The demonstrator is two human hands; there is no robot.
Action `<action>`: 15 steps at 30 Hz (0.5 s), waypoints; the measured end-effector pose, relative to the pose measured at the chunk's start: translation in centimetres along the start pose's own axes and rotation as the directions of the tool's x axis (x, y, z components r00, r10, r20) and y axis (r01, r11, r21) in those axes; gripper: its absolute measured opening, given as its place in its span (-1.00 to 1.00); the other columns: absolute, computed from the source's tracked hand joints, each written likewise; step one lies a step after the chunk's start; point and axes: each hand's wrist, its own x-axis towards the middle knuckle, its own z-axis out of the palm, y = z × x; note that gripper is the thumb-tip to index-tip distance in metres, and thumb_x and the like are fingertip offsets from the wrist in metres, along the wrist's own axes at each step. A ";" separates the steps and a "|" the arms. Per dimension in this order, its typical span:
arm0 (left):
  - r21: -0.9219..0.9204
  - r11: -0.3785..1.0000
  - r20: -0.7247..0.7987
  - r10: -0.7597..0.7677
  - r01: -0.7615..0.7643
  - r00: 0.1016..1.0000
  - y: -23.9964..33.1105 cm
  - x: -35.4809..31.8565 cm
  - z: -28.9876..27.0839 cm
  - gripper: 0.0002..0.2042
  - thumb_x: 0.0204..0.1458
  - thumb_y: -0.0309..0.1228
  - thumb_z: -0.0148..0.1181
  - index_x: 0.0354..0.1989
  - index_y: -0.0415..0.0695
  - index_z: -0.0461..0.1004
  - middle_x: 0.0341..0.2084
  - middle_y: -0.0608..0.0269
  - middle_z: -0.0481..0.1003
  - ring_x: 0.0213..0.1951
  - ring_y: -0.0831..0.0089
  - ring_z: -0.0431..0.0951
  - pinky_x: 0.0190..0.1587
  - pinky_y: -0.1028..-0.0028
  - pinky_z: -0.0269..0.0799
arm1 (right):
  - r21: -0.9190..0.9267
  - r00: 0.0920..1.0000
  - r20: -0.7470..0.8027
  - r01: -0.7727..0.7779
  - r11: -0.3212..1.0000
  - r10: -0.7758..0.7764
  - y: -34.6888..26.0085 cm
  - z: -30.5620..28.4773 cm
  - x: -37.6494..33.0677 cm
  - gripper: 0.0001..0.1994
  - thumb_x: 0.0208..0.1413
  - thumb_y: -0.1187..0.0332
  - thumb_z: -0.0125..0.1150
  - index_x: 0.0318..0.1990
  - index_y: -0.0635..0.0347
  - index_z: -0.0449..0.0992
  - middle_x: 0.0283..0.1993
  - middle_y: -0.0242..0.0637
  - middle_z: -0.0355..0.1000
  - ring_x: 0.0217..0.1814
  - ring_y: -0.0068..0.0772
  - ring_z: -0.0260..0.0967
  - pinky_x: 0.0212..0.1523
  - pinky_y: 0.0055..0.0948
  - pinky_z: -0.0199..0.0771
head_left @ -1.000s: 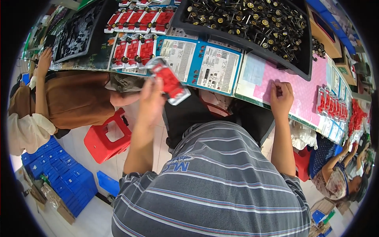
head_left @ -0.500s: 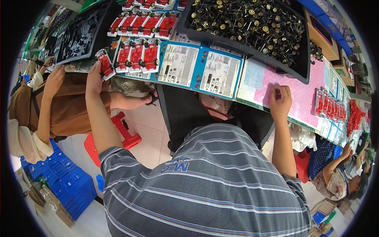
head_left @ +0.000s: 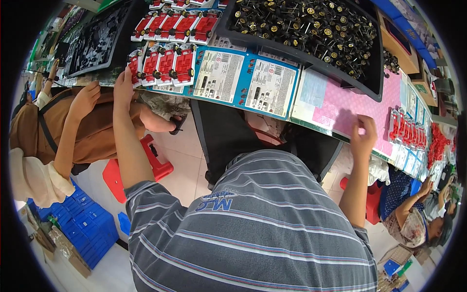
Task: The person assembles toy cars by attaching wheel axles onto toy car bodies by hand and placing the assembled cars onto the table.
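My left hand point(head_left: 123, 90) is at the left end of the front row, its fingers on a red and white toy car point(head_left: 134, 62) that lies wheels up. Beside that one, more upturned toy cars point(head_left: 166, 63) with red undersides and black wheels stand close together. My right hand point(head_left: 364, 137) hangs at the table's front edge, beside a pink sheet point(head_left: 335, 117). Its fingers are curled in, and whatever they may hold is hidden.
A black tray point(head_left: 301, 57) heaped with wheel-and-axle pieces fills the far middle. Another dark tray point(head_left: 108, 61) with black parts stands left, near a co-worker's hand point(head_left: 85, 100). Printed cards point(head_left: 270, 87) cover the table front. More red pieces point(head_left: 406, 129) stand at right.
My left hand has brought the toy car from left of the front row up against its end. My right hand has shifted right and slightly nearer. The co-worker's hand has moved right.
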 end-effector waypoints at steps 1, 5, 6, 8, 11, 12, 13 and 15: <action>0.002 0.994 -0.067 0.110 -0.111 0.992 -2.2 0.1 -0.5 -0.43 0.32 0.02 -0.01 0.14 -0.33 0.46 -0.17 0.13 0.59 -0.16 0.39 0.55 -0.08 0.44 0.44 | -0.107 0.999 -0.047 0.001 0.994 -0.006 1.4 -1.4 -0.1 -0.83 0.10 0.54 0.31 -0.14 0.32 0.58 -0.23 -0.20 0.52 -0.26 -0.35 0.49 -0.22 -0.43 0.49; 0.222 0.938 -0.193 0.311 -0.267 0.931 -6.0 -4.2 0.6 -0.38 0.28 0.01 0.04 0.26 -0.32 0.33 0.02 -0.19 0.45 0.03 0.07 0.51 0.09 0.26 0.40 | -0.385 0.961 -0.228 -0.236 0.892 0.156 7.8 -7.4 -1.4 -0.76 0.08 0.46 0.31 -0.08 0.26 0.58 -0.16 -0.12 0.50 -0.14 -0.17 0.48 -0.08 -0.26 0.51; 0.245 0.930 -0.201 0.326 -0.275 0.924 -5.7 -6.4 1.4 -0.37 0.27 0.00 0.05 0.29 -0.31 0.29 0.07 -0.22 0.41 0.07 0.02 0.47 0.13 0.22 0.36 | -0.437 0.969 -0.213 -0.211 0.874 0.127 8.9 -8.7 -1.7 -0.74 0.08 0.43 0.32 -0.06 0.26 0.58 -0.11 -0.10 0.49 -0.10 -0.13 0.47 -0.05 -0.23 0.50; 0.257 0.923 -0.276 0.353 -0.285 0.894 -6.2 -9.5 3.0 -0.36 0.26 -0.02 0.07 0.32 -0.29 0.25 0.07 -0.24 0.38 0.09 -0.05 0.43 0.17 0.16 0.33 | -0.421 0.956 -0.215 -0.273 0.865 0.197 12.1 -10.2 -2.7 -0.68 0.07 0.41 0.34 -0.01 0.26 0.56 -0.03 -0.02 0.44 -0.03 0.00 0.44 0.02 -0.16 0.48; 0.284 0.912 -0.182 0.356 -0.297 0.917 -6.1 -12.4 4.9 -0.43 0.26 -0.05 0.09 0.24 -0.28 0.34 -0.01 -0.20 0.42 0.05 -0.03 0.44 0.13 0.14 0.34 | -0.505 0.963 -0.144 -0.269 0.820 0.227 14.9 -10.6 -3.3 -0.66 0.04 0.48 0.29 0.02 0.27 0.53 0.00 0.05 0.41 0.09 0.16 0.38 0.14 -0.10 0.40; 0.280 0.881 -0.128 0.429 -0.382 0.894 -5.4 -13.4 6.1 -0.48 0.26 -0.09 0.11 0.19 -0.29 0.38 -0.05 -0.17 0.45 0.02 -0.01 0.47 0.08 0.16 0.38 | -0.505 0.962 -0.147 -0.274 0.818 0.230 15.1 -10.6 -3.3 -0.66 0.04 0.48 0.29 0.02 0.27 0.53 0.00 0.05 0.41 0.09 0.16 0.38 0.14 -0.10 0.40; 0.271 0.842 -0.074 0.501 -0.466 0.862 -4.4 -14.5 7.4 -0.53 0.26 -0.13 0.13 0.14 -0.29 0.42 -0.09 -0.14 0.47 -0.02 0.02 0.49 0.04 0.17 0.41 | -0.525 0.969 -0.145 -0.247 0.814 0.200 15.3 -10.5 -3.2 -0.66 0.04 0.49 0.28 0.02 0.28 0.53 0.00 0.05 0.42 0.06 0.13 0.41 0.12 -0.12 0.43; 0.073 0.872 0.002 0.486 -0.485 0.874 -2.9 -16.7 10.3 -0.66 0.24 -0.25 0.19 0.00 -0.30 0.50 -0.25 0.02 0.53 -0.27 0.25 0.54 -0.21 0.34 0.46 | -0.546 0.972 -0.155 -0.233 0.805 0.176 15.2 -10.3 -3.2 -0.66 0.05 0.50 0.26 0.03 0.29 0.53 -0.01 0.04 0.44 0.03 0.10 0.43 0.11 -0.13 0.45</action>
